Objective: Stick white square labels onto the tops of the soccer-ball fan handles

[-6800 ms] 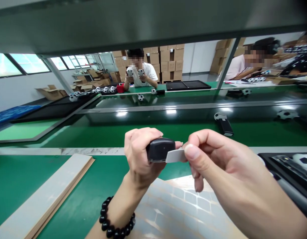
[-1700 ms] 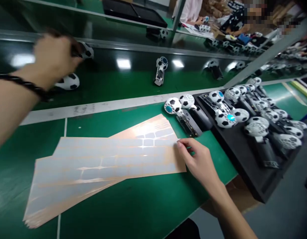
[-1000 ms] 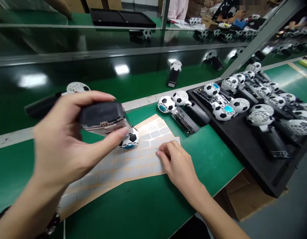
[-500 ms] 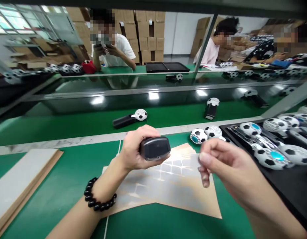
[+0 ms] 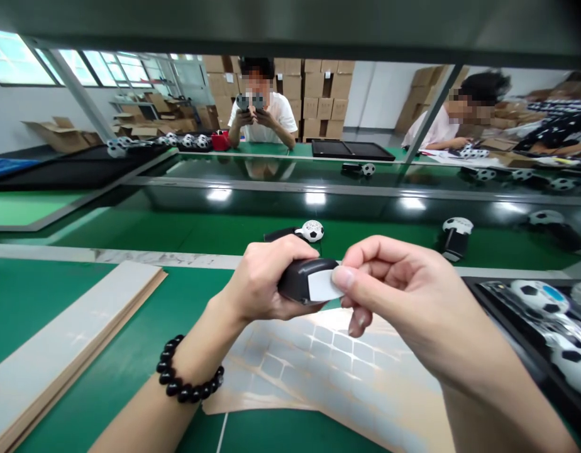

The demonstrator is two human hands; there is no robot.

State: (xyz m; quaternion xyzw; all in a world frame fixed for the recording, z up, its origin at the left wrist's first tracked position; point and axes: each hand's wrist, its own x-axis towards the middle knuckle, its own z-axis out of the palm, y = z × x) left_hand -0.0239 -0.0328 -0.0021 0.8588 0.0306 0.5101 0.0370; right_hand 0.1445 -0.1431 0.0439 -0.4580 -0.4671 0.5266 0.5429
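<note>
Low at 12 o'clock, my left hand [image 5: 265, 280] is closed around a black plastic handle [image 5: 297, 280]; its shell is smooth, rounded and a little shiny, and my palm hides one end of it, so I cannot tell what is there; my left fingers [image 5: 276, 251] are together and clamped on the handle, and a black bead bracelet [image 5: 189, 371] sits on my wrist; my right hand [image 5: 403, 292] comes in from 4 o'clock; my right thumb [image 5: 343, 277] presses a white label [image 5: 324, 285] against the handle's end, and the label looks thin and matte; my right forefinger is curved above the thumb, and the other fingers curl under it; below my hands lies a sticker sheet [image 5: 319, 371], with rows of pale labels on a tan backing, on a green bench mat [image 5: 49, 296]; a stack of flat boards [image 5: 68, 333] lies at 9 o'clock; at 3 o'clock is a black tray [image 5: 474, 286] holding football-patterned fans [image 5: 538, 297]; another such fan [image 5: 312, 231] lies farther away at 12 o'clock; beyond a glossy panel, a person in a white T-shirt [image 5: 262, 116] sits with both hands raised.
</note>
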